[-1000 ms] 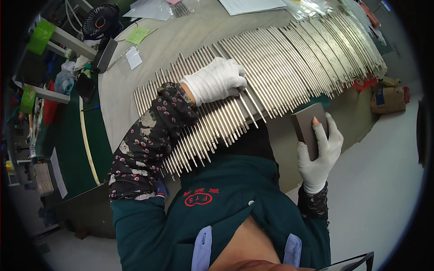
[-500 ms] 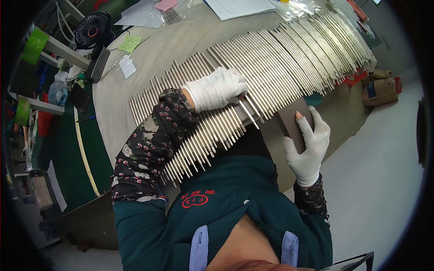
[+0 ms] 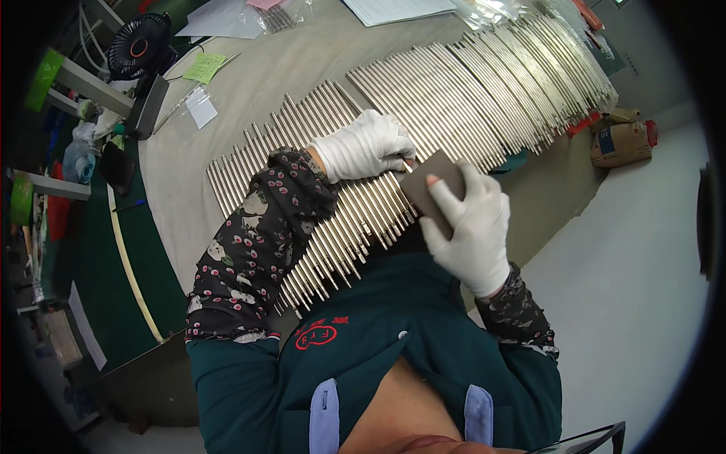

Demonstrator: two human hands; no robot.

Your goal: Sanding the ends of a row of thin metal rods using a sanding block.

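Observation:
A long row of thin metal rods [image 3: 431, 98] lies side by side across the table. My left hand [image 3: 364, 147], in a white glove, rests over the rods with its fingers closed on one metal rod near its lower end. In my right hand [image 3: 475, 234], also gloved in white with one bare fingertip showing, is a flat grey-brown block [image 3: 432, 185]. The block lies over the rod ends just right of my left fingers and hides part of them. Whether it presses on the held rod I cannot tell.
A black fan [image 3: 139, 47] stands at the far left beside a long dark box [image 3: 147, 106]. Papers [image 3: 397, 7] and plastic bags lie along the table's far side. A green note [image 3: 204, 68] sits near the fan. Brown sacks [image 3: 622, 144] stand beyond the table's right edge.
My right hand has brought the block left and slightly up, from beside the table edge onto the rod ends by my left hand. My left hand stays nearly in place. The view has shifted slightly.

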